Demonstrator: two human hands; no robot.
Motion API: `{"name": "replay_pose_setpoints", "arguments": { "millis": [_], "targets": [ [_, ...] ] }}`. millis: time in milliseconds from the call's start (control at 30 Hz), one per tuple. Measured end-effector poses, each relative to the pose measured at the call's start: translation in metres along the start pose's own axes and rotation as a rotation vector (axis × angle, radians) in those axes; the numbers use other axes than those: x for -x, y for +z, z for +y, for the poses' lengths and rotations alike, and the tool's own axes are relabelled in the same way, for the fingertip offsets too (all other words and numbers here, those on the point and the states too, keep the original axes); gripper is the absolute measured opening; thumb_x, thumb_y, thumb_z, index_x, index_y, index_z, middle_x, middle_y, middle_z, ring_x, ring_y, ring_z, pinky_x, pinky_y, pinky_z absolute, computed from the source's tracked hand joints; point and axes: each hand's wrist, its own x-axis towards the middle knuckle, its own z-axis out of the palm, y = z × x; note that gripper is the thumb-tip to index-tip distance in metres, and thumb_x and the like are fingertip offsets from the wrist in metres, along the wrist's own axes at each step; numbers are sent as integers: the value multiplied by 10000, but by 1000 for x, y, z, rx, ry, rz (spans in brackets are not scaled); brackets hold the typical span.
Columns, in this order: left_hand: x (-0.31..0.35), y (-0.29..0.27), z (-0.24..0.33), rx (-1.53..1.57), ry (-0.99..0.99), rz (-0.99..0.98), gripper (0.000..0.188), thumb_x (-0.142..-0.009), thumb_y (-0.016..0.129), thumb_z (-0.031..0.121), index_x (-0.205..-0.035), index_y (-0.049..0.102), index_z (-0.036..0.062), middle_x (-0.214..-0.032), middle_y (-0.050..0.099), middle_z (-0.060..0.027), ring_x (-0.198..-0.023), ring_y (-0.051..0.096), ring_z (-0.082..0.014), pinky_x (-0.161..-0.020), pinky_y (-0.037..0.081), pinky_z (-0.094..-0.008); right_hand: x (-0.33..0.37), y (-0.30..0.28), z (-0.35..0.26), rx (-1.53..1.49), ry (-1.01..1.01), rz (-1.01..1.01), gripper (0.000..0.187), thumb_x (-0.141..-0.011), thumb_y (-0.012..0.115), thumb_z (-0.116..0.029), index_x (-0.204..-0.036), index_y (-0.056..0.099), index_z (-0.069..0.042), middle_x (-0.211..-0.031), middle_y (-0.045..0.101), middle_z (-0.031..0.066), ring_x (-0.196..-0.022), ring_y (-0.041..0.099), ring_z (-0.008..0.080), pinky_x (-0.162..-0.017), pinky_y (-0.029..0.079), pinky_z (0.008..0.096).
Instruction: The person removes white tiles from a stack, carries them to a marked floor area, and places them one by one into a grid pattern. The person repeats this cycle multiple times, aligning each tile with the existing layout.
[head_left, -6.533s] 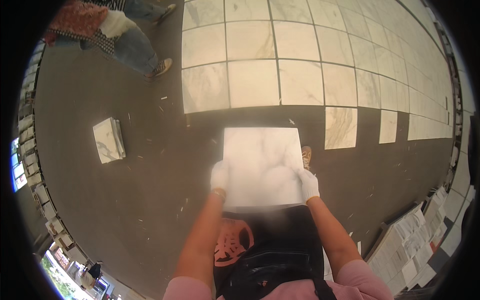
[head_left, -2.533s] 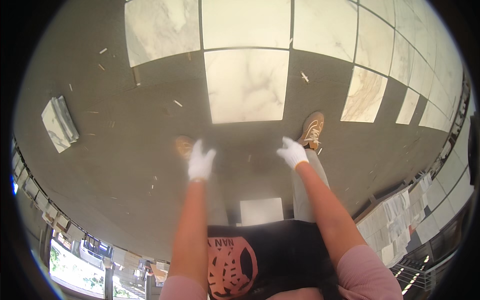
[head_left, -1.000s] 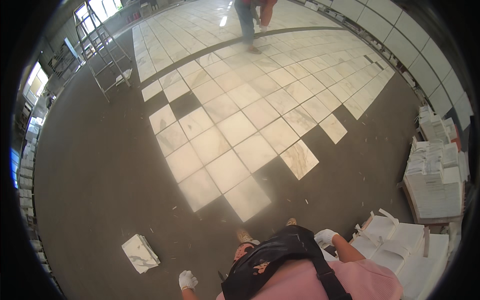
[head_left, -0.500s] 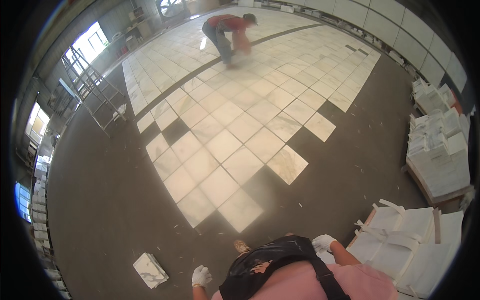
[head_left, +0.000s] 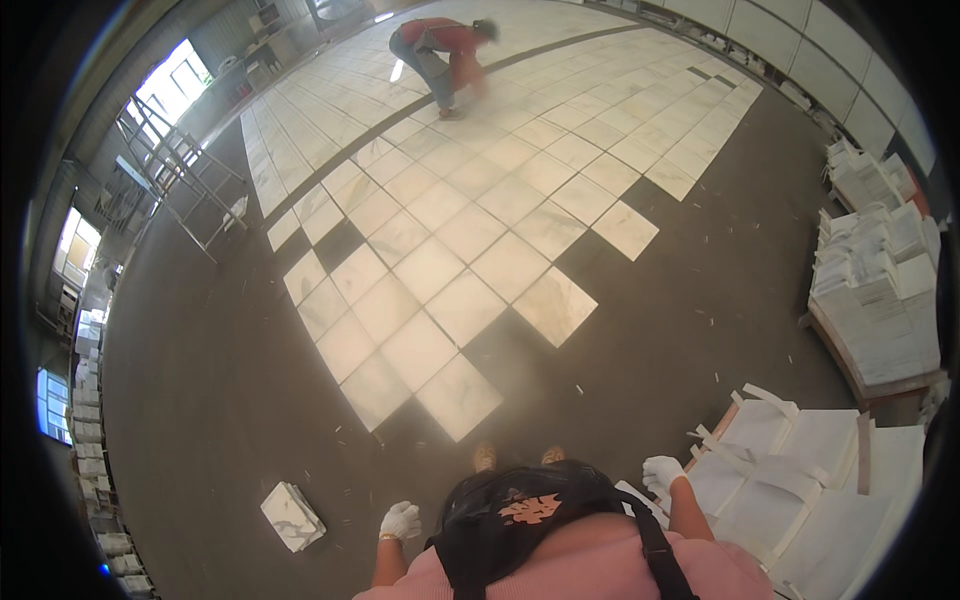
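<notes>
My left hand (head_left: 401, 520), in a white glove, hangs low beside my body with its fingers curled and nothing visible in it. To its left, a small stack of grey-veined white tiles (head_left: 293, 518) lies on the dark floor. My right hand (head_left: 662, 473), also gloved, is closed in a loose fist at my other side. Just below it shows the edge of a white slab (head_left: 641, 502), partly hidden by my body; the hand appears apart from it. Ahead of my shoes, pale square tiles (head_left: 459, 398) are laid in a grid with several dark gaps.
A bent-over person in red (head_left: 445, 60) works on the far tiles. Strapped white slab stacks (head_left: 763, 500) stand close on my right, with more slab stacks (head_left: 875, 320) beyond. A metal stepladder (head_left: 175, 175) stands at the left. Slabs line the far-right wall.
My view has shifted slightly, and both my shoes now show. My right hand has moved a little outward and up. The person in red remains bent over, arms moving.
</notes>
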Motion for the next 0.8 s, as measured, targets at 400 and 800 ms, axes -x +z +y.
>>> {"name": "replay_pose_setpoints", "arguments": {
  "millis": [400,800],
  "targets": [
    [-29,-6,57,-226,123,177,509,-957,655,252,-1392,502,36,-942,643,-52,-704,607,-138,-622,535,-311,-65,-11,127,1548,-470,-40,277,-910,624,-283,-900,780,-54,-1025,744,167,-890,717,362,-734,548,486],
    [-84,-75,-36,-157,-2,47,203,-988,568,324,-849,551,177,-539,426,73,-414,446,-138,-382,352,-354,-48,-15,88,2032,-687,-248,202,-845,652,-232,-790,769,-77,-867,733,160,-796,712,362,-653,540,472]
  ]
}}
